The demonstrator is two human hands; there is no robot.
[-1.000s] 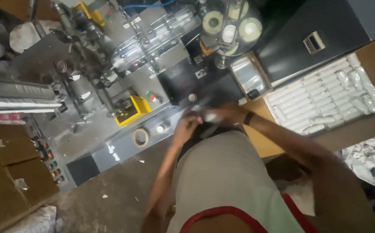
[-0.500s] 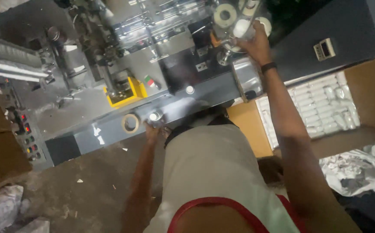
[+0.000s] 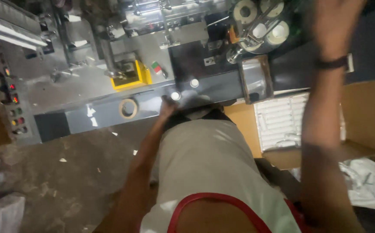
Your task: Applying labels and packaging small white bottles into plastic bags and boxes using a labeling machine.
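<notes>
At the near edge of the grey packing machine (image 3: 222,86), the left hand (image 3: 169,105) rests against the dark front panel, just beside a small round silver knob (image 3: 176,96). The hand is dim and partly hidden by the person's own chest, so I cannot tell whether its fingers are clenched or loose, nor whether they hold anything. A second round knob (image 3: 194,83) sits a little to the right and farther up the same panel.

The right hand (image 3: 336,21) is raised to the far right, blurred, with fingers spread and nothing in its grasp; a dark wristband (image 3: 333,63) circles the wrist below it. It is near a cluster of white rolls (image 3: 261,21) mounted on the machine's far side, but apart from them.

To the left of the left hand, a roll of tan tape (image 3: 128,108) lies flat on the machine's ledge. Farther left and back stands a yellow block (image 3: 131,77), and at the far left a control panel with small coloured lights (image 3: 14,103). On the right, an open cardboard box (image 3: 364,116) holds rows of white packets (image 3: 282,123). Crumpled silver wrapping (image 3: 369,181) lies near the box on the right.
</notes>
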